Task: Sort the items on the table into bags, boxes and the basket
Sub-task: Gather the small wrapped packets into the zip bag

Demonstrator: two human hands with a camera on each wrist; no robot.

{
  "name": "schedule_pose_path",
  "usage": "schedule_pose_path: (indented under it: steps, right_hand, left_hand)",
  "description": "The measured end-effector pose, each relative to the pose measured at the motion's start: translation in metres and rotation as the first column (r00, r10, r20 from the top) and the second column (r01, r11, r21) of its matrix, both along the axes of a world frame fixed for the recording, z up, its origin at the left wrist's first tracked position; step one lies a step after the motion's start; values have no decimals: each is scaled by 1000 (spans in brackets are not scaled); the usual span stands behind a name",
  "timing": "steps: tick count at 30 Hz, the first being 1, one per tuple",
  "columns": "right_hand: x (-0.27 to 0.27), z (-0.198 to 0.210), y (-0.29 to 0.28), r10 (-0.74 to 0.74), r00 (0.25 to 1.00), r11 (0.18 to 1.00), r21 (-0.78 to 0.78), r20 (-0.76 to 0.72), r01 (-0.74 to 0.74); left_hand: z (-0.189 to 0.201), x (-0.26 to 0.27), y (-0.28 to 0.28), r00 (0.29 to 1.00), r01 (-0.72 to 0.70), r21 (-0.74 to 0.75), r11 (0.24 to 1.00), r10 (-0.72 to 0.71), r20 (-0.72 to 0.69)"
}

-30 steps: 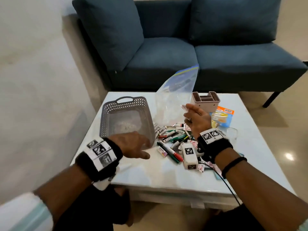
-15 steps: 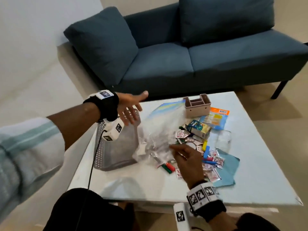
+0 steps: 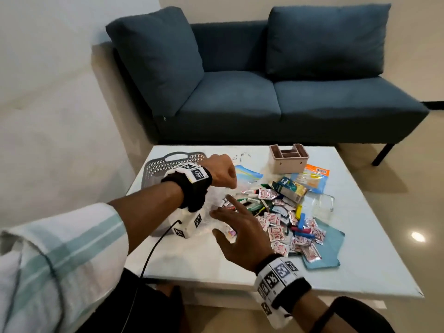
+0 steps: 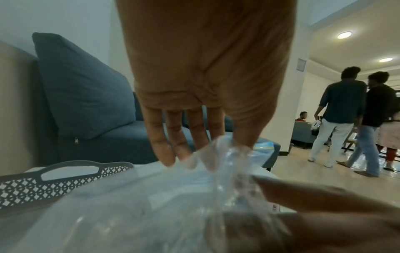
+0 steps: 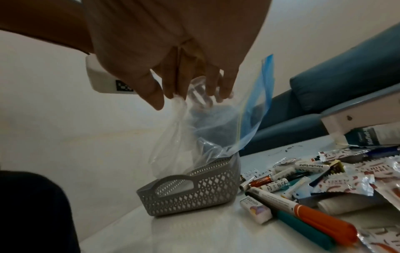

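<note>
At frame centre, the left hand [image 3: 222, 170] pinches the crinkled neck of a clear zip bag [image 5: 207, 130], which hangs over the grey lattice basket [image 5: 192, 191]. The right hand [image 3: 236, 233] hovers spread above the glossy white surface [image 3: 374, 248], beside foil sachets [image 3: 276, 233] and markers [image 5: 303, 210].

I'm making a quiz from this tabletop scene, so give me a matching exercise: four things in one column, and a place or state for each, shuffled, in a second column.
Things:
1. clear plastic zip bag
2. grey perforated plastic basket
3. pink compartmented plastic organiser box
4. light blue cloth

Places or states:
A. lies under red-and-white sachets
B. stands at the table's far edge, nearest the sofa
C. pinched by the left hand
D. stands at the table's left side, under the bag

Pairs: 1-C, 2-D, 3-B, 4-A
</note>
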State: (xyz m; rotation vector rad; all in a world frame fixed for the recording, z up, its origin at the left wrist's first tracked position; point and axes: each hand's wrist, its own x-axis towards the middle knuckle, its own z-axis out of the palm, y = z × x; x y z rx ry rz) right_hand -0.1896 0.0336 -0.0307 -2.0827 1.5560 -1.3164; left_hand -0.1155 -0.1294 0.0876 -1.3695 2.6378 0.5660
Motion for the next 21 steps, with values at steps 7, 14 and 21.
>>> schedule_pose_path:
  steps: [7, 14, 21]
  right_hand:
    - [-5, 45, -3, -470, 209, 799, 514, 857, -311]
    - [-18, 72, -13, -371, 10, 878, 355, 929, -320]
    - [-9, 41, -32, -416, 290, 830, 490, 862, -267]
  left_hand:
    - [38, 63, 15, 952, 247, -451, 858, -301, -51]
    - [54, 115, 38, 816, 536, -613, 580, -543, 200]
    - [21, 115, 66, 977, 190, -178, 965, -203, -59]
